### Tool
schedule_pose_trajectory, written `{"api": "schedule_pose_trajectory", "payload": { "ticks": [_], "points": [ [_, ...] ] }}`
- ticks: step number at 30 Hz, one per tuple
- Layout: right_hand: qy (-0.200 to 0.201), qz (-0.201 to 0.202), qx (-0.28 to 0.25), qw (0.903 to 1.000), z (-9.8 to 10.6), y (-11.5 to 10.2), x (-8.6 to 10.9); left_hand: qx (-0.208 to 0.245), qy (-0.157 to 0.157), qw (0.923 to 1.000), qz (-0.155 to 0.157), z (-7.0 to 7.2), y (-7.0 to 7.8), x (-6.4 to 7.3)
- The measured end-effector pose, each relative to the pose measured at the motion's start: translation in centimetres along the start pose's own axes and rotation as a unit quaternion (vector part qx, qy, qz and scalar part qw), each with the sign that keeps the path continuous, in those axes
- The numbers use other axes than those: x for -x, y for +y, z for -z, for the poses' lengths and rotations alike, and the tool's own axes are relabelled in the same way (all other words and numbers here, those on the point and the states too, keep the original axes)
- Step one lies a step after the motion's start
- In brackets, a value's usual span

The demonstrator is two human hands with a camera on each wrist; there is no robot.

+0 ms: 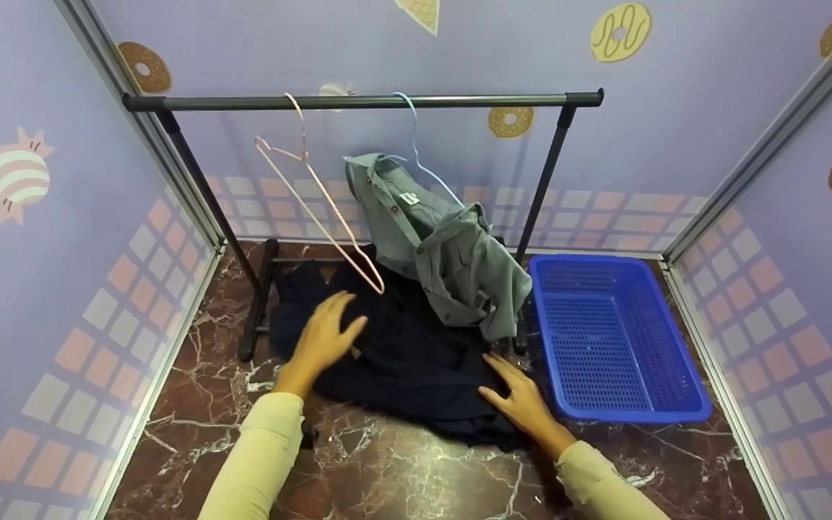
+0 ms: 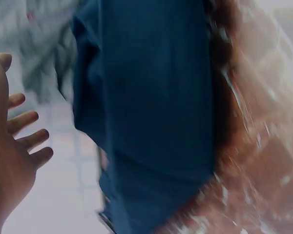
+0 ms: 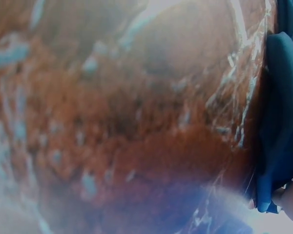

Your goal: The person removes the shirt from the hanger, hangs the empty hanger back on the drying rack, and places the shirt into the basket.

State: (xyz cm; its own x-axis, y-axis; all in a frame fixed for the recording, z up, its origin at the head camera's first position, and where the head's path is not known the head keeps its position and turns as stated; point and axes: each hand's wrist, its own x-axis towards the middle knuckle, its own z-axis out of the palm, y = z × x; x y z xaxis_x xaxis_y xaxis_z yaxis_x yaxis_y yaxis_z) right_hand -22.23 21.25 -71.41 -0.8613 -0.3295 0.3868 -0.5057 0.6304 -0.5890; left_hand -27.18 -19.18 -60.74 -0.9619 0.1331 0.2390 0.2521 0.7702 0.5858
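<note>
A dark navy garment lies spread and rumpled at the foot of the rack. Over its left part is my left hand, fingers loosely spread, thumb apart. In the left wrist view that hand holds nothing, with the navy cloth beside it. At the garment's right edge, my right hand holds the cloth. The right wrist view shows a fold of navy cloth between a fingertip and the rest of the hand, mostly out of frame. A grey-green button shirt hangs aslant above the garment.
A black clothes rack stands against the back wall. From its bar hang a bare pink hanger and a blue hanger with the shirt. A blue plastic basket sits on the marbled floor at right. Printed panels enclose three sides.
</note>
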Motion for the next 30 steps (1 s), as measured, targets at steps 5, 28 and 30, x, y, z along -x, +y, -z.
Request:
{"api": "schedule_pose_trajectory", "payload": {
  "ticks": [5,28,30],
  "points": [
    [0.005,0.005,-0.007,1.0,0.0,0.0,0.1,-0.017,0.004,0.9968,0.077,0.4,-2.7,-0.5],
    [-0.007,0.002,-0.01,0.9999,0.5,0.0,-0.1,0.118,-0.072,0.948,0.287,-1.7,-5.9,-2.6],
    [-0.008,0.001,-0.012,0.9999,0.5,0.1,-0.1,0.121,-0.07,0.9475,0.287,-1.9,-5.6,-2.8]
  ]
}}
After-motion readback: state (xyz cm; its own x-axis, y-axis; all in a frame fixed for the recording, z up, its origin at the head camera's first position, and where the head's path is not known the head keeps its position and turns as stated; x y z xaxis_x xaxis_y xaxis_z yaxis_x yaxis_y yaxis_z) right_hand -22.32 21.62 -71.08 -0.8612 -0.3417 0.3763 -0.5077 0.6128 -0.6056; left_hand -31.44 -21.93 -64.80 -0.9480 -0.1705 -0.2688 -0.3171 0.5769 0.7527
